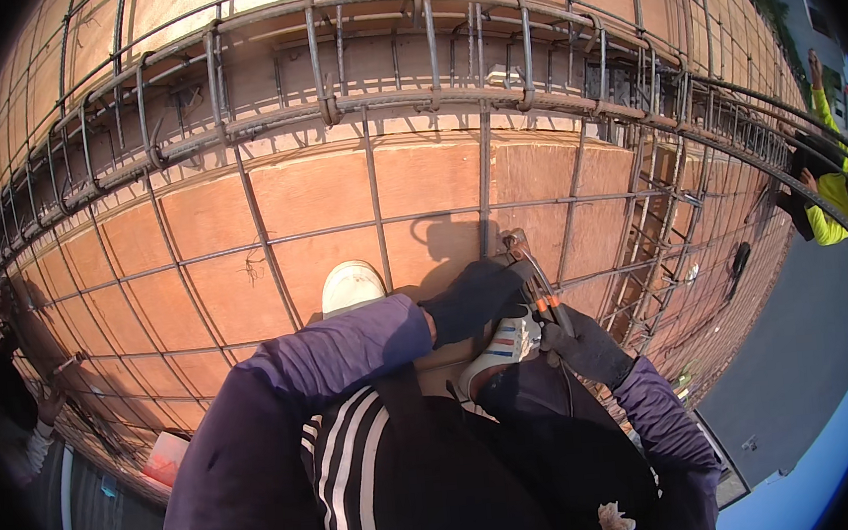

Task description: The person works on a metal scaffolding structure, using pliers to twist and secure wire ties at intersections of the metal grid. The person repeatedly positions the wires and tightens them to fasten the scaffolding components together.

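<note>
My right hand point(590, 348), in a dark glove, is closed round the lower end of a pincer-like hand tool point(544, 295) with orange bands on its handles. The tool's metal head points up, away from me. Beside that head my left hand point(476, 299), also in a dark glove, has its fingers curled in. What it grips, if anything, is hidden. Both hands are low over the grid of steel rebar point(376, 194), close to my striped shoe point(510, 343). Wire or cord hangs below my right hand.
A raised rebar cage point(327, 110) crosses ahead over a gap between plywood panels point(309, 199). My other shoe point(353, 286) stands on the plywood. A person in a yellow top point(834, 198) is at the far right; another person's hands point(49, 404) show at the left. Loose wire point(255, 263) sticks up.
</note>
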Action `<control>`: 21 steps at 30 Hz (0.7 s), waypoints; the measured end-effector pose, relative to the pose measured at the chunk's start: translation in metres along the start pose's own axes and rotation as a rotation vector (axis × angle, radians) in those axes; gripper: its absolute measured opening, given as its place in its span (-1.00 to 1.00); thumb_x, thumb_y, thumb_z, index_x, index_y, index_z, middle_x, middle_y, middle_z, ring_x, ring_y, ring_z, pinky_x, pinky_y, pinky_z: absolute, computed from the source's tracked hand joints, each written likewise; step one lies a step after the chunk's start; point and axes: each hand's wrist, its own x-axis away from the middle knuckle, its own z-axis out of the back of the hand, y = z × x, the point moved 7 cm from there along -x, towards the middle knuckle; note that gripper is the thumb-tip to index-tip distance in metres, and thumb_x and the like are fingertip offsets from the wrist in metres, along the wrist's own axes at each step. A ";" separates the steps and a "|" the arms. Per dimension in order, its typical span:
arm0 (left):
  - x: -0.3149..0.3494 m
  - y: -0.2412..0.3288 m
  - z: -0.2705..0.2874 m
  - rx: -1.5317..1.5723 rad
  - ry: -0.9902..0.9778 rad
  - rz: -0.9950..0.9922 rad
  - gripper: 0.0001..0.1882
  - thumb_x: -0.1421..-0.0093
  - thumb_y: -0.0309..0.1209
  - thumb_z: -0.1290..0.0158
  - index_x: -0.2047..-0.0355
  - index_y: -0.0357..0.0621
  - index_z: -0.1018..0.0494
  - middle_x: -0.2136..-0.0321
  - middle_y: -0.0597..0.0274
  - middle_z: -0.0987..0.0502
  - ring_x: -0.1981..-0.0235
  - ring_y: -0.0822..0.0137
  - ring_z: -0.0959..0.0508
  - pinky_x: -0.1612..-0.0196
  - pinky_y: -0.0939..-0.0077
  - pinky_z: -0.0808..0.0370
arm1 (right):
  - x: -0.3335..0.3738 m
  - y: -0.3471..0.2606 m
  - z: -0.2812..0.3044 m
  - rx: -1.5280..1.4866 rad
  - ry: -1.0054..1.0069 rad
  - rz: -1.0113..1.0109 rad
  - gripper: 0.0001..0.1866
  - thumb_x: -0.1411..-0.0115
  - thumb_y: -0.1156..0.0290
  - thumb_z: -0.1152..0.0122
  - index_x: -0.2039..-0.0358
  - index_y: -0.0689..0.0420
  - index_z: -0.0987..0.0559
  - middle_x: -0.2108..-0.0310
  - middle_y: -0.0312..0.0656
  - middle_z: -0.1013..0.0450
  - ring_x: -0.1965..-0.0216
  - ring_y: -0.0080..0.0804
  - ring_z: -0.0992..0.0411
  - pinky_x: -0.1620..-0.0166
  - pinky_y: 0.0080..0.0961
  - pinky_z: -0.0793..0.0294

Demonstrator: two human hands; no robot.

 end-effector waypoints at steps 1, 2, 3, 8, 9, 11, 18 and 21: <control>0.002 0.005 0.001 0.041 -0.019 -0.054 -0.66 -0.44 -0.42 -0.04 -0.16 -0.31 -0.47 0.06 0.16 -0.61 0.03 0.37 -0.65 0.01 0.45 -0.61 | 0.005 0.000 0.006 0.052 0.031 -0.020 -0.61 -0.45 0.11 -0.15 -0.03 0.18 -0.49 0.40 -0.29 -0.46 0.37 -0.55 -0.44 0.28 -0.46 -0.52; 0.005 0.011 0.002 0.083 -0.040 -0.107 -0.64 -0.45 -0.40 -0.04 -0.18 -0.31 -0.46 0.05 0.16 -0.61 0.03 0.36 -0.65 -0.02 0.45 -0.61 | 0.009 -0.008 0.014 0.198 0.059 0.035 -0.53 -0.43 0.08 -0.19 -0.12 0.21 -0.49 0.34 -0.21 -0.52 0.32 -0.49 -0.51 0.19 -0.42 -0.56; 0.007 0.013 0.007 0.395 0.005 -0.067 -0.63 -0.46 -0.37 -0.04 -0.18 -0.31 -0.46 0.07 0.15 -0.62 0.04 0.36 -0.65 -0.02 0.44 -0.61 | 0.010 -0.015 0.021 0.273 0.101 0.096 -0.52 -0.43 0.07 -0.20 -0.12 0.20 -0.49 0.33 -0.18 -0.53 0.31 -0.46 -0.52 0.18 -0.40 -0.55; 0.028 0.047 0.067 0.405 0.264 0.076 -0.60 -0.51 -0.24 0.02 -0.15 -0.33 -0.47 0.10 0.13 -0.64 0.11 0.33 -0.66 0.03 0.45 -0.62 | -0.001 -0.020 0.057 0.244 0.239 0.180 -0.52 -0.40 0.05 -0.24 -0.12 0.17 -0.52 0.27 -0.06 -0.59 0.23 -0.24 -0.59 0.12 -0.30 -0.54; 0.039 0.058 0.087 0.250 0.325 0.038 -0.60 -0.52 -0.26 0.03 -0.15 -0.34 -0.47 0.09 0.11 -0.64 0.12 0.30 -0.67 0.04 0.44 -0.63 | -0.004 -0.017 0.069 0.279 0.359 0.173 -0.52 -0.39 0.06 -0.25 -0.12 0.16 -0.52 0.27 -0.04 -0.58 0.22 -0.18 -0.59 0.12 -0.28 -0.54; 0.065 0.057 0.121 0.489 0.497 0.144 -0.64 -0.52 -0.31 0.04 -0.13 -0.35 -0.47 0.06 0.07 -0.63 0.14 0.22 -0.71 0.03 0.40 -0.68 | -0.011 -0.014 0.090 0.304 0.605 0.274 -0.52 -0.37 0.08 -0.27 -0.13 0.15 -0.51 0.26 0.00 -0.58 0.21 -0.06 -0.59 0.11 -0.22 -0.54; 0.100 0.075 0.142 0.124 0.558 0.063 -0.61 -0.53 -0.25 0.03 -0.15 -0.33 -0.44 0.08 0.02 -0.61 0.17 0.22 -0.66 0.11 0.37 -0.68 | -0.042 0.015 0.129 0.495 1.088 0.265 -0.37 -0.19 0.08 -0.42 -0.14 0.19 -0.46 0.04 0.10 -0.49 0.03 0.09 -0.51 0.01 0.01 -0.49; 0.094 0.075 0.128 0.181 0.587 0.143 -0.62 -0.52 -0.26 0.01 -0.15 -0.32 -0.45 0.07 0.01 -0.61 0.18 0.21 -0.66 0.12 0.38 -0.68 | -0.039 0.004 0.125 0.715 1.056 0.180 -0.38 -0.21 0.10 -0.41 -0.15 0.19 -0.46 0.05 0.07 -0.51 0.04 0.07 -0.51 0.01 -0.03 -0.49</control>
